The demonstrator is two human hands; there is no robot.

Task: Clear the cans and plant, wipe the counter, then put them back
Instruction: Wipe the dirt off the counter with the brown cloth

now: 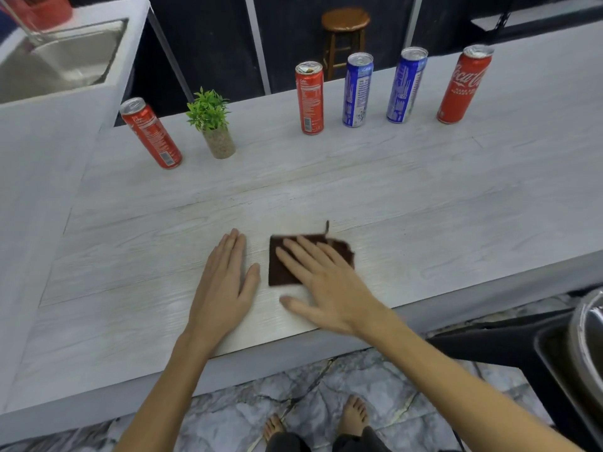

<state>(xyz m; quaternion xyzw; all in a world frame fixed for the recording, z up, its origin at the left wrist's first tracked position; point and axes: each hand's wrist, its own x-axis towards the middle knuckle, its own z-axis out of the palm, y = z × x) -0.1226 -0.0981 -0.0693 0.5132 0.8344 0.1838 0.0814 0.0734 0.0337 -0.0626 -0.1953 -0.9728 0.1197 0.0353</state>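
Several cans stand in a row along the far edge of the pale wood counter (424, 197): a red can (150, 133) at the left, a red can (310, 98), a blue can (357, 90), a second blue can (406, 85) and a red can (464, 83) at the right. A small green plant (212, 123) in a speckled pot stands between the two left red cans. My right hand (321, 282) lies flat, fingers spread, on a folded dark brown cloth (283, 272) near the front edge. My left hand (225, 285) rests flat on the counter just left of the cloth, holding nothing.
A steel sink (62, 57) is set into the side counter at the upper left. A wooden stool (345, 34) stands behind the counter. A dark tray with a metal vessel (587, 347) sits at the lower right. My bare feet are on the marble floor below.
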